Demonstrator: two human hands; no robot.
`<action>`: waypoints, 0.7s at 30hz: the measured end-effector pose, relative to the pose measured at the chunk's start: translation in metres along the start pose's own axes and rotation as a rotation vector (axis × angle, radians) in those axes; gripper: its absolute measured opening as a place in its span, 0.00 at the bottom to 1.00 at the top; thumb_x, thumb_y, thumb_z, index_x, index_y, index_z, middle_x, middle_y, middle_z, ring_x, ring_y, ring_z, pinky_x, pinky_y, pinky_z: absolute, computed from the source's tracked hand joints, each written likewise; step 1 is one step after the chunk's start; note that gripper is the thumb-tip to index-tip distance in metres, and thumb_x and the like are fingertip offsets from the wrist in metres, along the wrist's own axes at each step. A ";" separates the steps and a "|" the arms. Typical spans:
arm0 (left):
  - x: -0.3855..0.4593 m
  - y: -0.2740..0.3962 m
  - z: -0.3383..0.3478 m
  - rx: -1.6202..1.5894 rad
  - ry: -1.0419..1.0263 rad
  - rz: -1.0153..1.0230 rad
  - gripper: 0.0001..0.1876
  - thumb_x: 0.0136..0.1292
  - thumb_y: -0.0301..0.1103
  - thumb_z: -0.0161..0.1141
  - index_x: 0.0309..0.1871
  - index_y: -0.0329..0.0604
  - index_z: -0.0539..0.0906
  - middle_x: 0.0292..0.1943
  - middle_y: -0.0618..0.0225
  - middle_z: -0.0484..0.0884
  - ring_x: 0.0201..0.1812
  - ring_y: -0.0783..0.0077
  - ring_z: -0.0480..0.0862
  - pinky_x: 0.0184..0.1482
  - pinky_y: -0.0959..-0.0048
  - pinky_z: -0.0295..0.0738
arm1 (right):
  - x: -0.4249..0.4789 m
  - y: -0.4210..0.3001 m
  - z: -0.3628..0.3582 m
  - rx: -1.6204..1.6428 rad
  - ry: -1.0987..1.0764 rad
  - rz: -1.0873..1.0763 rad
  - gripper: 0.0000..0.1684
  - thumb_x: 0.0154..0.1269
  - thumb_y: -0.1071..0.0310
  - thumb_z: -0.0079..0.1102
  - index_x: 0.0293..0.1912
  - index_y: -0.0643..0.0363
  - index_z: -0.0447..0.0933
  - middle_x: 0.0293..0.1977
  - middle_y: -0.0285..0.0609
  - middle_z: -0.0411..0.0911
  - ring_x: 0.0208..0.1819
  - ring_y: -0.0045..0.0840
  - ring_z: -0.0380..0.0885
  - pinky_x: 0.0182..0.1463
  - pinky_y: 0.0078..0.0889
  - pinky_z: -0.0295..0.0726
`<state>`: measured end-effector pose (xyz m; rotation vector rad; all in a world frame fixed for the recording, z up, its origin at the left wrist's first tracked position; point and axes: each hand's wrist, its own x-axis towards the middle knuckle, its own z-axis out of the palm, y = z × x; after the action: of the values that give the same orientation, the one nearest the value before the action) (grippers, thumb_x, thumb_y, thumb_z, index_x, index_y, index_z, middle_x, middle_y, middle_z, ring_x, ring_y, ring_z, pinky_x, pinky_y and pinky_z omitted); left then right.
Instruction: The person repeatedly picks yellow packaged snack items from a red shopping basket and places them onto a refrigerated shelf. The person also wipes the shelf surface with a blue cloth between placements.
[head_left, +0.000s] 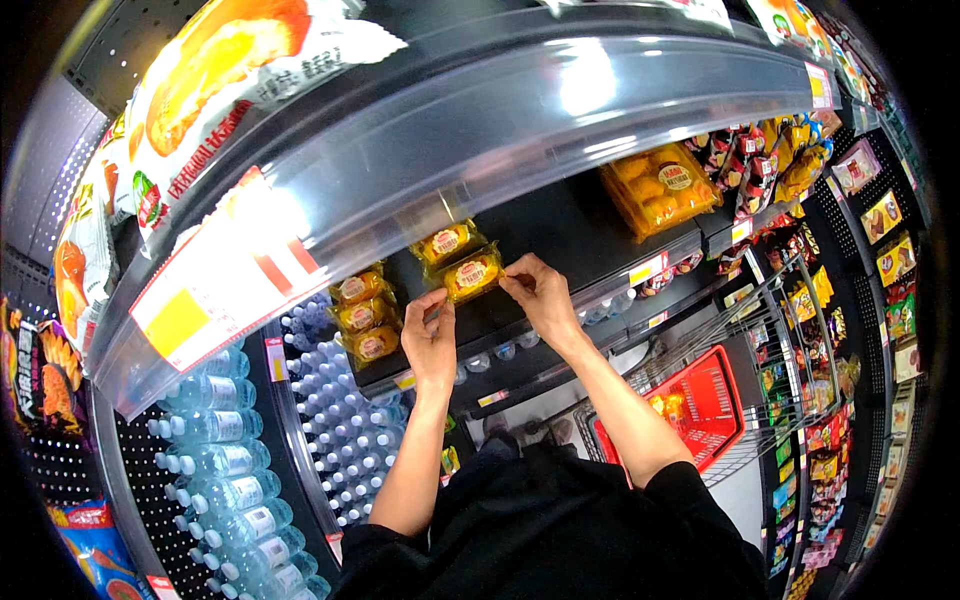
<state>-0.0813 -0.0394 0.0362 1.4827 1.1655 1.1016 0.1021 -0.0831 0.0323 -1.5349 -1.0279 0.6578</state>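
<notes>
Both my hands hold a yellow packaged snack cake (474, 275) by the ends of its wrapper, over the black shelf. My left hand (430, 341) pinches the wrapper's left end between thumb and fingers. The right end is pinched by my right hand (541, 300). Directly behind it lies a similar yellow pack (448, 241). To the left, several orange-yellow packs (363, 315) form a row near the shelf's left end. A larger clear-wrapped tray of yellow cakes (663, 187) sits farther right on the same shelf.
An upper shelf with a clear plastic front strip (465, 120) overhangs the packs. Water bottles (232, 457) stand at the lower left. A wire shopping cart (720, 375) holding a red basket (712, 412) is at the lower right. Bagged snacks (757, 161) fill the shelf's far right.
</notes>
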 end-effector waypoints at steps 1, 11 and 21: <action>0.005 -0.003 0.001 0.018 0.005 0.021 0.10 0.71 0.22 0.62 0.53 0.33 0.82 0.52 0.61 0.83 0.51 0.70 0.84 0.49 0.74 0.81 | 0.004 -0.001 0.003 -0.047 0.005 -0.011 0.07 0.67 0.75 0.69 0.41 0.65 0.79 0.32 0.43 0.83 0.34 0.25 0.83 0.38 0.31 0.80; 0.026 -0.029 0.014 0.125 0.039 0.071 0.11 0.71 0.18 0.61 0.54 0.37 0.80 0.54 0.66 0.81 0.51 0.74 0.82 0.49 0.77 0.76 | 0.020 0.017 0.022 -0.328 0.146 -0.165 0.07 0.63 0.75 0.71 0.39 0.61 0.81 0.34 0.46 0.84 0.38 0.37 0.84 0.40 0.38 0.83; 0.024 -0.035 0.017 0.253 0.063 0.041 0.13 0.71 0.22 0.63 0.57 0.38 0.79 0.51 0.65 0.83 0.52 0.68 0.83 0.53 0.69 0.78 | 0.019 0.010 0.019 -0.364 0.124 -0.183 0.09 0.60 0.75 0.71 0.39 0.62 0.81 0.34 0.47 0.84 0.42 0.41 0.83 0.44 0.41 0.83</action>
<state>-0.0667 -0.0133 0.0010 1.6813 1.3636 1.0651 0.0972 -0.0568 0.0203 -1.7422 -1.2225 0.2521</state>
